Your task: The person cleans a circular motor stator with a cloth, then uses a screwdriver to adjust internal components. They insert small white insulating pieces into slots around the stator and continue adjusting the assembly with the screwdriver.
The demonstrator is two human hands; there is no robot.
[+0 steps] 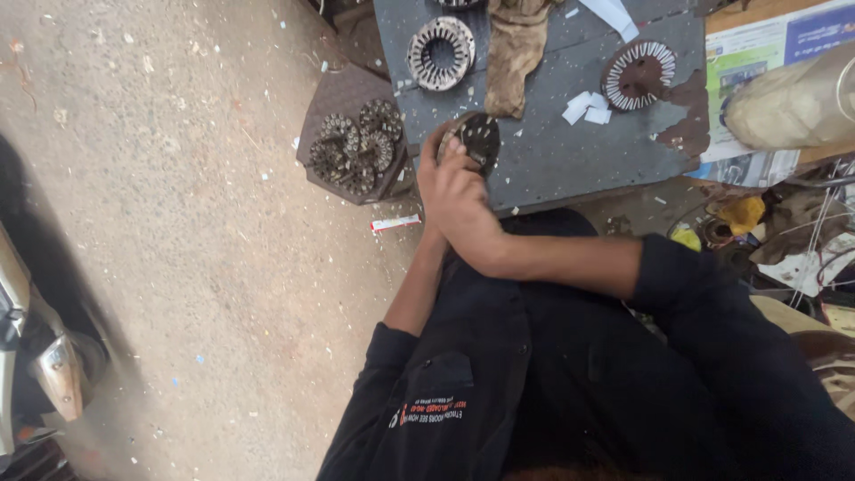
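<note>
A dark round stator core (479,138) with slotted teeth rests at the near edge of a grey table (552,160). My right hand (461,198) reaches across from the right and lies over the core's near side, fingers on it. My left hand (431,150) comes up from below. It is mostly hidden under the right hand, and only curled fingers show around the core's left edge. Both forearms cross just in front of the table, above my black clothing.
On the table lie a ring-shaped stator (441,53), a brown rag (517,53), a stator with white slot paper (637,76) and white paper scraps (586,107). A brown box of several stators (356,147) sits on the concrete floor. Newspaper and a plastic-wrapped bundle (793,102) lie at the right.
</note>
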